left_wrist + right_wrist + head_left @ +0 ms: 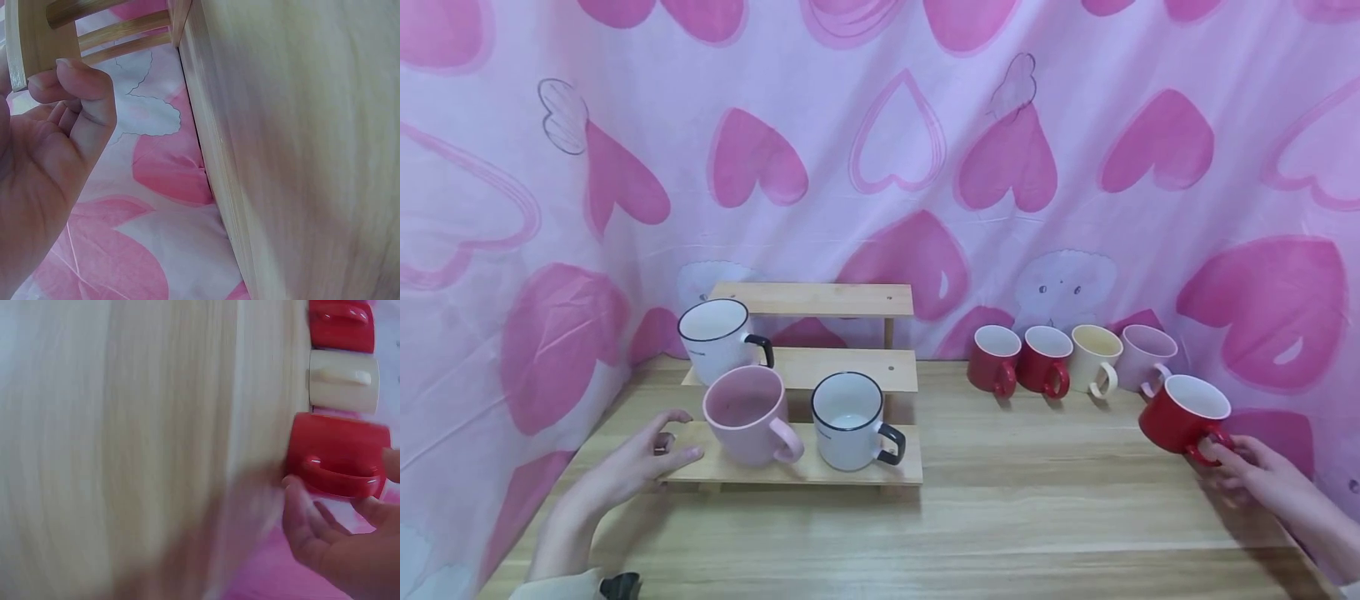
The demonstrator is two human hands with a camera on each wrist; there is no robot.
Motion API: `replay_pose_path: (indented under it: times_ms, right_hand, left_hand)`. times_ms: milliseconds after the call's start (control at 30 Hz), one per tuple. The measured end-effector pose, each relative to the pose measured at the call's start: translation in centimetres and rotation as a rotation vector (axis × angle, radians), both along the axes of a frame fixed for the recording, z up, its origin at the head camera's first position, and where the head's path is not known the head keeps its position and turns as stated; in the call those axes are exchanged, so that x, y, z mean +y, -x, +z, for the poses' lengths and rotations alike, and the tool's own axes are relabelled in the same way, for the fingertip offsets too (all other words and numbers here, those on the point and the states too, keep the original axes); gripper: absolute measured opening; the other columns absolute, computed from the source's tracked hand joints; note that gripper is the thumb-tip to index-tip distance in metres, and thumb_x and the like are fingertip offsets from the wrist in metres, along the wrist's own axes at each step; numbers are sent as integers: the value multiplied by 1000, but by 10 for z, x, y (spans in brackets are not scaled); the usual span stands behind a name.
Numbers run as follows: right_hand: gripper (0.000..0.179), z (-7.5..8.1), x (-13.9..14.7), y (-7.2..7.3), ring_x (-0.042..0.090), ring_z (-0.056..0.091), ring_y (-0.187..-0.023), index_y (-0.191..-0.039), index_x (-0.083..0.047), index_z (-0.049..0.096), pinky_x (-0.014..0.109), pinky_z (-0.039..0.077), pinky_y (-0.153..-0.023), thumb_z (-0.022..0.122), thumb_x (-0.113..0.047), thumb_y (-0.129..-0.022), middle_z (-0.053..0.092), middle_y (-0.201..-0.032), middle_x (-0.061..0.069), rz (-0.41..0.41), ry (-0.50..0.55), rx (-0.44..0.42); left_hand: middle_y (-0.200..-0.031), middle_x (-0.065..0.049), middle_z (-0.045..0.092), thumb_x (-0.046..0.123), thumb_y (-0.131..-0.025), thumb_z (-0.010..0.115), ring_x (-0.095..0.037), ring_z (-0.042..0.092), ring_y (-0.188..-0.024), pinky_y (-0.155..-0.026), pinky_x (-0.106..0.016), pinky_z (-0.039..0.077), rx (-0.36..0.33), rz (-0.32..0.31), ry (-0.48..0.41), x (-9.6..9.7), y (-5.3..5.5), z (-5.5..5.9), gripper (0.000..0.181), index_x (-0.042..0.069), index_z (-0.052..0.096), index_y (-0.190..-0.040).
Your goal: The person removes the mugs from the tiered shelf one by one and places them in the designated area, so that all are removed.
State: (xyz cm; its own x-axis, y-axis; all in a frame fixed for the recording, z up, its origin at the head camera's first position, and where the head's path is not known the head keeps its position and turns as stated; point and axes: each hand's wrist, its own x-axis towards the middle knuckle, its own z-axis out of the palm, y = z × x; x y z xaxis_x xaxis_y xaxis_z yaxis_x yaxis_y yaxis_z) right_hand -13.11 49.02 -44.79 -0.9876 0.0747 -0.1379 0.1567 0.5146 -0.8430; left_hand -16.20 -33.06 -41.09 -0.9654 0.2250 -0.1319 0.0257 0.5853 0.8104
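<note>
Closest to the camera, a pale sleeve (556, 587) and a dark band (621, 585) sit at the wrist of the person's left hand (632, 468), whose bent fingers and thumb grip the left end of the lowest shelf of a three-tier wooden rack (857, 473). On that shelf stand a pink mug (743, 429) and, to its right, a white mug with black rim and handle (842, 437); a matching black-rimmed mug (711, 354) stands on the middle tier, at its left. Far right, the right hand (1270, 477) pinches the handle (340, 482) of a tilted red mug (1172, 423), in front of a row on the tabletop (1037, 517): two red mugs (983, 367), a cream mug (1084, 371) and a lilac mug (1138, 367). Behind hangs a heart-patterned curtain (827, 242).
</note>
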Motion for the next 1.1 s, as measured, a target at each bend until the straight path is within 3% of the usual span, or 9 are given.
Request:
replay_pose_path:
  times_ms: [100,167,400,567,667,833,900,967,1100]
  right_hand:
    - [61,16,-8,-1,23,63,-77,-131,21,30,33,54,-61,44,-32,-105,58,-106,36,48,-317,-1]
    - [61,25,-11,-3,30,64,-82,-130,24,32,32,53,-62,45,-29,-105,53,-113,42,87,-430,21]
    - [25,51,-28,-9,-6,50,-79,-105,0,68,26,47,-61,75,-15,-86,66,-94,16,192,-723,388]
    - [31,72,-70,-6,2,52,-74,-101,-9,70,32,51,-60,84,-15,-74,60,-94,0,330,-897,552]
    - [34,82,-95,0,6,55,-77,-99,-15,70,25,51,-65,86,-13,-69,59,-95,-6,411,-926,680]
    - [35,99,-134,12,12,61,-85,-102,-17,70,27,52,-73,85,-13,-71,62,-96,-9,527,-907,788]
    - [33,107,-151,17,7,61,-81,-105,-17,70,33,53,-70,83,-14,-74,61,-95,-12,561,-905,808]
    - [32,114,-166,24,-1,56,-75,-105,-20,69,28,51,-66,82,-13,-76,59,-93,-16,594,-887,853]
    - [26,128,-199,41,-2,56,-76,-105,-22,69,30,52,-68,77,-13,-82,59,-92,-19,620,-839,817]
  left_hand:
    - [-84,-11,50,28,-95,66,-21,55,-69,-59,-37,52,-2,-9,-15,-1,0,-1,59,6,31,-138]
    - [-83,-11,50,27,-95,66,-21,54,-68,-58,-37,51,-2,-19,-20,-1,-1,-3,59,6,32,-138]
    - [-86,-12,51,26,-95,66,-22,56,-70,-59,-40,52,-38,-1,-45,-2,-4,-7,59,8,31,-139]
    - [-85,-12,51,26,-94,67,-23,56,-72,-60,-39,52,-24,6,-36,-5,-4,-5,59,8,31,-138]
    - [-85,-12,51,25,-94,66,-23,55,-73,-60,-39,52,-27,4,-40,-6,-5,-4,59,7,31,-138]
    - [-87,-13,52,26,-94,67,-24,56,-73,-61,-40,52,-35,15,-44,-4,-4,-5,61,7,31,-139]
    - [-87,-12,52,26,-94,67,-23,56,-73,-61,-40,52,-35,9,-43,-3,-4,-5,60,7,31,-138]
    - [-86,-12,52,26,-94,67,-22,55,-72,-61,-39,52,-28,1,-41,-2,-5,-5,60,7,31,-138]
    - [-85,-11,51,26,-94,67,-20,54,-71,-60,-38,52,-18,4,-47,0,-3,-3,59,6,32,-137]
